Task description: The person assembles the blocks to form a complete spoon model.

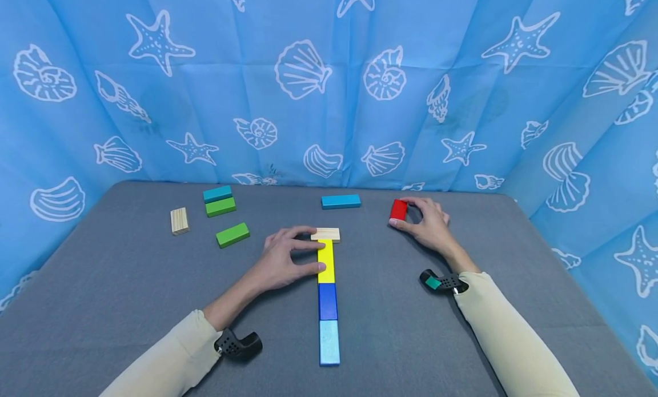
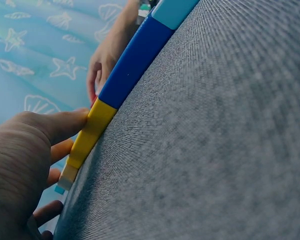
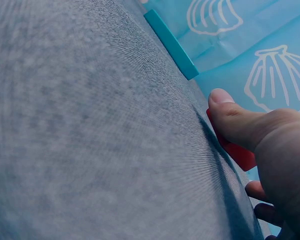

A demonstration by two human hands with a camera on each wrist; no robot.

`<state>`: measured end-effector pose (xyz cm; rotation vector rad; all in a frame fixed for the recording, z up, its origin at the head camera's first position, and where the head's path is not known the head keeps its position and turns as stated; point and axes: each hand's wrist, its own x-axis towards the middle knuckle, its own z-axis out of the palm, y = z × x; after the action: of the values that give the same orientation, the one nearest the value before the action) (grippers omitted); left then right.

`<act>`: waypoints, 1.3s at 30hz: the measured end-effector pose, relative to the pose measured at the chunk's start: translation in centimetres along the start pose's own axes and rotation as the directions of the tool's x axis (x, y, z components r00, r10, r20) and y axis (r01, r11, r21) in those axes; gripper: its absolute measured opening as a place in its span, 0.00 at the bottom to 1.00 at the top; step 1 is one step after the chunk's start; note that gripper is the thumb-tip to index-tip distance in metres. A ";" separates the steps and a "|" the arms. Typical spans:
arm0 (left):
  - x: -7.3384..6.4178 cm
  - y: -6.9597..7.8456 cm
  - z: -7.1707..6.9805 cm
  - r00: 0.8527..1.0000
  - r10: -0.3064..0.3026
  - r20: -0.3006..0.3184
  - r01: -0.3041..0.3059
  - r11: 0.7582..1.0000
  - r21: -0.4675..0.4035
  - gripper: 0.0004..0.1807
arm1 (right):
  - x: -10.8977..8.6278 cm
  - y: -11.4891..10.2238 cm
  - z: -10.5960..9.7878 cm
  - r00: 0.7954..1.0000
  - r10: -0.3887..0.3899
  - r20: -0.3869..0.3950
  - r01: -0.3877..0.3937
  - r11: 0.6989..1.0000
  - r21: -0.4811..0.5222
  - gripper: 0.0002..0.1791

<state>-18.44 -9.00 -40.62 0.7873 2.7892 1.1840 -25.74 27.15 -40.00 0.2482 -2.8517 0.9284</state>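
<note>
My left hand (image 1: 281, 261) reaches in from the left, its thumb and a fingertip touching the yellow block (image 1: 328, 256). Another fingertip is at the end of the pale wooden block (image 1: 329, 233), which lies crosswise at the far end of the yellow one. Toward me the row continues with a dark blue block (image 1: 327, 301) and a light blue block (image 1: 329, 343), end to end. Over on the right, my right hand (image 1: 430, 224) pinches a red block (image 1: 398, 209) between thumb and finger. The right wrist view shows the thumb along the red block's near side.
Behind the row lies a turquoise block (image 1: 341, 201). At the back left are another turquoise block (image 1: 217, 193), a green block (image 1: 221, 207), a second green block (image 1: 233, 235) and a striped wooden block (image 1: 179, 220). A blue shell-print curtain (image 1: 329, 128) hangs behind the grey tabletop (image 1: 128, 305).
</note>
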 end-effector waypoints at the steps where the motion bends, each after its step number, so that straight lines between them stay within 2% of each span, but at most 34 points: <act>1: 0.0 0.0 0.0 1.000 -0.001 0.000 0.001 1.000 -0.001 0.24 | 0.0 0.0 0.0 1.000 0.001 0.001 -0.001 1.000 0.000 0.39; 20: 0.0 0.1 -0.1 1.000 -0.003 -0.001 0.003 1.000 0.009 0.24 | -0.1 -0.1 0.1 1.000 -0.005 0.012 0.005 1.000 -0.020 0.38; 29: 0.0 -0.1 0.1 1.000 -0.005 -0.003 0.005 1.000 0.007 0.24 | -0.1 -0.3 -0.4 1.000 -0.011 0.021 0.011 1.000 0.001 0.42; 33: 0.0 0.0 0.1 1.000 -0.005 -0.005 0.005 1.000 -0.001 0.24 | 0.2 -1.2 -0.6 0.999 -0.032 0.000 0.032 0.999 0.031 0.40; 39: 0.0 0.0 0.1 1.000 0.002 -0.008 -0.002 1.000 -0.003 0.24 | 1.5 -3.7 0.1 0.997 -0.078 0.012 0.078 0.995 0.067 0.36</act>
<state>-18.46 -8.94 -40.66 0.7873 2.7926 1.1942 -26.47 23.96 -37.70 0.3721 -2.8046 1.0114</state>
